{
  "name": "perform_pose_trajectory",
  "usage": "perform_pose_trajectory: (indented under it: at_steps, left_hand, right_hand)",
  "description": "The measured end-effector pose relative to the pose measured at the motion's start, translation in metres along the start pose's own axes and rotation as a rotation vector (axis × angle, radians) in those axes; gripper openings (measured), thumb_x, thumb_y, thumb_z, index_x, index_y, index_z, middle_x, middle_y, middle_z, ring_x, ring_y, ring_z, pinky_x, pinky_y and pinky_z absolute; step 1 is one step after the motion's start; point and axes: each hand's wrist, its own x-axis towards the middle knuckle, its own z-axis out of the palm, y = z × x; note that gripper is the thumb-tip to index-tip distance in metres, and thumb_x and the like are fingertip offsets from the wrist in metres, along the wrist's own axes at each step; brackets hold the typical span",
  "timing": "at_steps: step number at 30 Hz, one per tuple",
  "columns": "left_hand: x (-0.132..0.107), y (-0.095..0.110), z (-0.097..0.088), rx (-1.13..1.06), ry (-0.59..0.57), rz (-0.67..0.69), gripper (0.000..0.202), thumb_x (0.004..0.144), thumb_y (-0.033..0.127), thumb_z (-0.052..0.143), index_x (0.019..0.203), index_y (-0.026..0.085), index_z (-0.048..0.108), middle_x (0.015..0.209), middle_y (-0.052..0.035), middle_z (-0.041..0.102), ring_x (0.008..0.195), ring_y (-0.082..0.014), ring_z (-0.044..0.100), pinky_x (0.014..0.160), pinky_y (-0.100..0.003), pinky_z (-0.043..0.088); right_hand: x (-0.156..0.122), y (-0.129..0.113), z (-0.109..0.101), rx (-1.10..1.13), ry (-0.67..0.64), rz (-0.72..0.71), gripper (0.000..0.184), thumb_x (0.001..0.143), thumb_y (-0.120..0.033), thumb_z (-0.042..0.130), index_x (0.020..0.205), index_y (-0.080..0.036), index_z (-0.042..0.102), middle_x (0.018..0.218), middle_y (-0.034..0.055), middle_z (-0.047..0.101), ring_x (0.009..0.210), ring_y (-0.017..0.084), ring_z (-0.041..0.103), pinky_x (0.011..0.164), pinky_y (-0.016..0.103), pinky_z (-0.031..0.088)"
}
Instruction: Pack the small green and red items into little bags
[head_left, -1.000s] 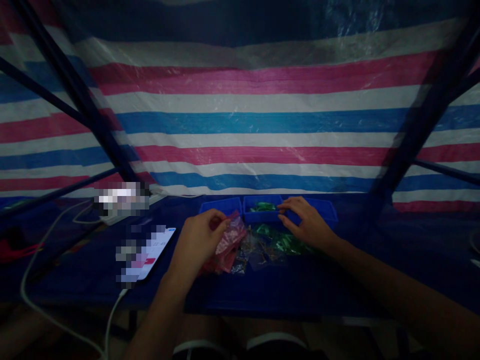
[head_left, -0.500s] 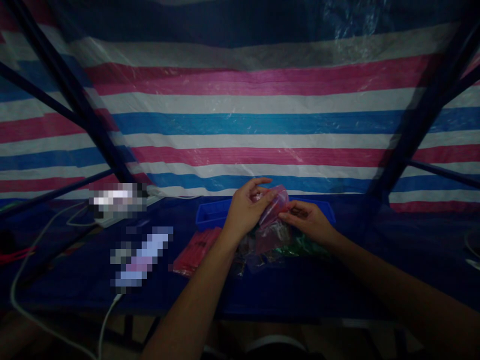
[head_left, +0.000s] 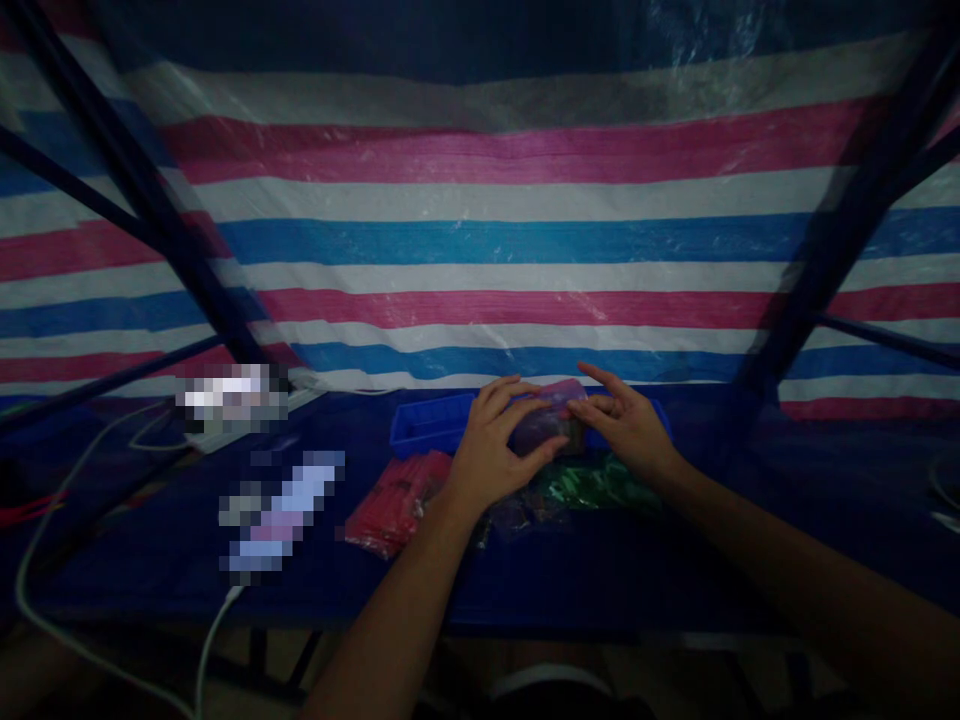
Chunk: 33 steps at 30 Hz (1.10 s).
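Between my two hands is a pinkish clear plastic bag (head_left: pixel 551 412), held up over the blue table. My left hand (head_left: pixel 499 445) grips its left side, thumb below and fingers along the top. My right hand (head_left: pixel 626 420) pinches the bag's right edge between thumb and fingertips, the index finger raised. Something darker shows at the bag's lower right, too dim to name. Left of my left wrist lies a pile of red plastic packets (head_left: pixel 394 500). Under my hands are green plastic packets (head_left: pixel 600 482) and small clear packets (head_left: pixel 517 512).
Behind my hands stand a blue tray (head_left: pixel 427 425) and another blue tray edge at right. A blurred-out device (head_left: pixel 285 515) with a white cable lies at left, near a power strip (head_left: pixel 255 420). Blue metal posts and a striped tarp (head_left: pixel 495 240) close off the back.
The bag has turned and flattened out between my hands. My left hand has shifted its grip to the bag's side, and my right index finger has lifted. More of the green packets shows.
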Motion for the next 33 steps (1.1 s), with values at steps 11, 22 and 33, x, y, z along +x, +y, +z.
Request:
perform_pose_trajectory:
  at_steps: [11, 22, 33]
  left_hand:
    - [-0.001, -0.008, 0.004, -0.163, 0.103, -0.213, 0.007, 0.089, 0.027, 0.074, 0.094, 0.021, 0.075, 0.101, -0.0055, 0.076, 0.104, -0.0226, 0.069, 0.097, -0.039, 0.053]
    - [-0.004, -0.008, 0.007, -0.475, 0.01, -0.398, 0.024, 0.088, 0.04, 0.075, 0.097, 0.018, 0.075, 0.098, -0.0064, 0.077, 0.09, -0.0204, 0.072, 0.082, -0.031, 0.056]
    - [-0.008, -0.016, 0.014, -0.516, -0.045, -0.508, 0.033, 0.086, 0.045, 0.077, 0.109, 0.021, 0.076, 0.109, -0.0083, 0.078, 0.1, -0.0239, 0.073, 0.085, -0.034, 0.058]
  right_hand:
    - [-0.001, 0.004, -0.001, -0.01, -0.075, -0.058, 0.043, 0.08, -0.042, 0.084, 0.117, -0.024, 0.072, 0.096, 0.0038, 0.078, 0.091, 0.022, 0.074, 0.087, 0.037, 0.058]
    - [0.002, 0.004, -0.005, -0.323, -0.077, -0.316, 0.02, 0.083, -0.045, 0.081, 0.092, -0.027, 0.08, 0.096, 0.0054, 0.066, 0.094, 0.023, 0.064, 0.084, 0.037, 0.055]
    - [-0.003, 0.011, 0.002, -0.098, -0.1, -0.091, 0.03, 0.079, -0.045, 0.084, 0.095, -0.022, 0.075, 0.094, 0.005, 0.076, 0.088, 0.021, 0.072, 0.085, 0.036, 0.057]
